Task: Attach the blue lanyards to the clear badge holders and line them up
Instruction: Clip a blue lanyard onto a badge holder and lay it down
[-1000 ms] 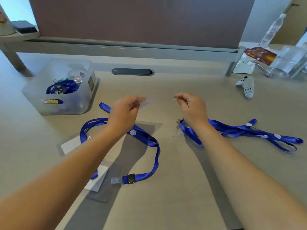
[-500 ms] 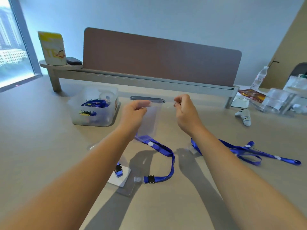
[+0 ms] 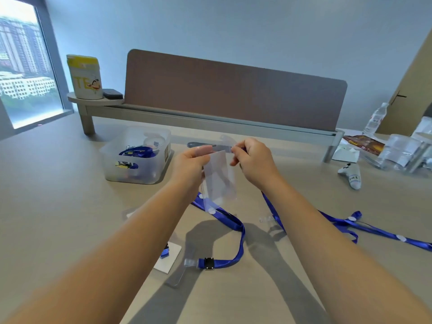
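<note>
I hold a clear badge holder upright above the table. My left hand pinches its left edge near the top. My right hand pinches the top right corner by the slot tab. Below my hands a blue lanyard lies on the table, its black buckle and clear strap end toward me. A second blue lanyard lies to the right, partly hidden under my right forearm. A badge holder with a white card rests on the table beside my left forearm.
A translucent bin holding more lanyards stands at the left. A white game controller, clear bottles and a snack packet sit at the right. A brown divider panel and a yellow-topped canister stand behind.
My hands have raised the clear badge holder off the table and drawn closer together at its top. The head camera has tilted up, showing more of the wall and window.
</note>
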`<state>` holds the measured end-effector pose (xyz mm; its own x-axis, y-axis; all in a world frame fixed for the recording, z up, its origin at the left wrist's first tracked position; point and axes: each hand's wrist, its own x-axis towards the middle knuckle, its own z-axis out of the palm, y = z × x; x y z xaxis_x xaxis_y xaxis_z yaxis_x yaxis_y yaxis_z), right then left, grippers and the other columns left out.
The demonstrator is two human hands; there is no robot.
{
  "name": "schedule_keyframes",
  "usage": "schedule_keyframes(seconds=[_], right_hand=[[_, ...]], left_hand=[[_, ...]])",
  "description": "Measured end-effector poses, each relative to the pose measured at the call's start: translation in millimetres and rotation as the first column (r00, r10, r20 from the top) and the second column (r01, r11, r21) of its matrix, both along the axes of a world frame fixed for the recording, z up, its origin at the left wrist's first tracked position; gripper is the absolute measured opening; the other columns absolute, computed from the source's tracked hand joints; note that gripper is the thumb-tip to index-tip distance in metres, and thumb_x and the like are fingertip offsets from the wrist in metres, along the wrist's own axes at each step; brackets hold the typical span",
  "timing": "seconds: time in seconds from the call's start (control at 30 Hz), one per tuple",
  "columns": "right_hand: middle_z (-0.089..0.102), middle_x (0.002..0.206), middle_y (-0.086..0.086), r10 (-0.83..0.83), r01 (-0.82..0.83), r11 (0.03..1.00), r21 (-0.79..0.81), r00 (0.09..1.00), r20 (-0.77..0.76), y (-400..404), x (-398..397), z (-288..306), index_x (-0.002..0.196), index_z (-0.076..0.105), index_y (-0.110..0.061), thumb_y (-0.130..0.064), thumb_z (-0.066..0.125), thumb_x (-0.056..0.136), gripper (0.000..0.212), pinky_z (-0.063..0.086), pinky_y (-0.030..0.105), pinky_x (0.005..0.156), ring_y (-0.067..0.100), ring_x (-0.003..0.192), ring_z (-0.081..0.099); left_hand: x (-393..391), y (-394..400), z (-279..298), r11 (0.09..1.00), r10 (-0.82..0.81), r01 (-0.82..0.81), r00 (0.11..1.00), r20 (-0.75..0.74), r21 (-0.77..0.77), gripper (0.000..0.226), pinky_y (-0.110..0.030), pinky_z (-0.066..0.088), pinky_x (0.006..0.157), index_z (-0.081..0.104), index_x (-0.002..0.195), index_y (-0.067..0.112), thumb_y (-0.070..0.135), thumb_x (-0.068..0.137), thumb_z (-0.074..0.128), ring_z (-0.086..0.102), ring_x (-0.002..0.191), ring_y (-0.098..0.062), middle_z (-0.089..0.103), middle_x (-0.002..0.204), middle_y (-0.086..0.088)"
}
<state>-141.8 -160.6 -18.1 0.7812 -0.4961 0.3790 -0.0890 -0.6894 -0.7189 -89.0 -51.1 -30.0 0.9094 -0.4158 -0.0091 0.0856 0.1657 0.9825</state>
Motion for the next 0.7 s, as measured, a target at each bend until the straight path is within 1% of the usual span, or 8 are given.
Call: schedule_keyframes(seconds=[0.03, 0.1, 0.17, 0.27, 0.4, 0.53, 0.6, 0.7], right_hand=[[0.058, 0.064, 0.001, 0.016, -0.016, 0.999, 0.049, 1.000, -0.001, -1, 1, 1, 0.075, 0.055, -0.011, -0.014, 0.044, 0.095, 0.022, 0.035, 0.020, 0.052, 0.007, 0.049, 0.042], [0.056, 0.053, 0.001, 0.049, -0.046, 0.982, 0.185, 0.999, -0.012, -2, 0, 2, 0.062, 0.053, -0.014, -0.012, 0.047, 0.092, 0.031, 0.036, 0.018, 0.044, 0.003, 0.034, 0.041], [0.055, 0.041, -0.002, 0.093, -0.077, 0.953, 0.294, 0.995, -0.041, -1, -4, 5, 0.060, 0.055, -0.012, -0.010, 0.048, 0.091, 0.032, 0.034, 0.014, 0.035, 0.001, 0.024, 0.037], [0.050, 0.028, -0.006, 0.164, -0.123, 0.909, 0.398, 0.984, -0.070, 0, -11, 9, 0.061, 0.058, -0.008, -0.008, 0.048, 0.090, 0.031, 0.034, 0.012, 0.031, 0.003, 0.022, 0.038], [0.049, 0.032, -0.005, 0.217, -0.144, 0.864, 0.482, 0.971, -0.099, 0, -17, 9, 0.064, 0.059, -0.006, -0.009, 0.049, 0.089, 0.028, 0.036, 0.014, 0.033, 0.005, 0.025, 0.039], [0.047, 0.030, -0.006, 0.266, -0.160, 0.818, 0.552, 0.957, -0.117, -2, -20, 7, 0.065, 0.058, -0.005, -0.009, 0.048, 0.090, 0.027, 0.035, 0.013, 0.031, 0.004, 0.025, 0.038], [0.046, 0.030, -0.007, 0.273, -0.159, 0.801, 0.577, 0.955, -0.115, -2, -21, 7, 0.066, 0.058, -0.004, -0.010, 0.048, 0.090, 0.027, 0.034, 0.013, 0.031, 0.005, 0.026, 0.037], [0.046, 0.032, -0.007, 0.282, -0.168, 0.784, 0.597, 0.954, -0.102, -2, -21, 7, 0.068, 0.059, -0.004, -0.012, 0.048, 0.090, 0.026, 0.033, 0.013, 0.032, 0.004, 0.028, 0.037]], left_hand=[[0, -1, 1, 1.000, 0.001, -0.001, 1.000, 0.013, 0.000, 0.026, -0.038, 0.047, 0.092, 0.057, 0.114, 0.004, 0.003, 0.092, 0.043, 0.053, 0.102, -0.027, 0.056, 0.099, -0.005], [-1, -3, 1, 1.000, 0.016, -0.017, 0.999, 0.046, 0.015, 0.027, -0.043, 0.045, 0.098, 0.056, 0.116, 0.006, 0.005, 0.091, 0.043, 0.052, 0.109, -0.029, 0.054, 0.107, -0.005], [-2, -3, 0, 0.998, 0.042, -0.046, 0.994, 0.099, 0.043, 0.027, -0.043, 0.044, 0.099, 0.057, 0.115, 0.008, 0.007, 0.091, 0.045, 0.051, 0.112, -0.029, 0.053, 0.109, -0.004], [-2, -4, -4, 0.995, 0.061, -0.072, 0.986, 0.155, 0.065, 0.026, -0.044, 0.043, 0.099, 0.058, 0.114, 0.009, 0.008, 0.091, 0.046, 0.051, 0.110, -0.028, 0.055, 0.109, -0.005], [-4, -7, -9, 0.990, 0.079, -0.102, 0.972, 0.222, 0.093, 0.027, -0.045, 0.043, 0.098, 0.060, 0.114, 0.011, 0.010, 0.091, 0.046, 0.049, 0.109, -0.027, 0.054, 0.105, 0.000], [-6, -8, -11, 0.990, 0.077, -0.106, 0.960, 0.270, 0.095, 0.028, -0.040, 0.042, 0.092, 0.059, 0.116, 0.008, 0.008, 0.091, 0.045, 0.046, 0.103, -0.023, 0.053, 0.105, -0.001], [-6, -7, -12, 0.991, 0.069, -0.102, 0.945, 0.319, 0.089, 0.029, -0.034, 0.041, 0.085, 0.058, 0.117, 0.006, 0.007, 0.091, 0.044, 0.046, 0.100, -0.019, 0.053, 0.105, -0.001], [-8, -5, -14, 0.988, 0.037, -0.101, 0.884, 0.466, 0.113, 0.030, -0.024, 0.044, 0.073, 0.056, 0.118, 0.003, 0.003, 0.091, 0.043, 0.050, 0.086, -0.014, 0.056, 0.098, -0.001]])
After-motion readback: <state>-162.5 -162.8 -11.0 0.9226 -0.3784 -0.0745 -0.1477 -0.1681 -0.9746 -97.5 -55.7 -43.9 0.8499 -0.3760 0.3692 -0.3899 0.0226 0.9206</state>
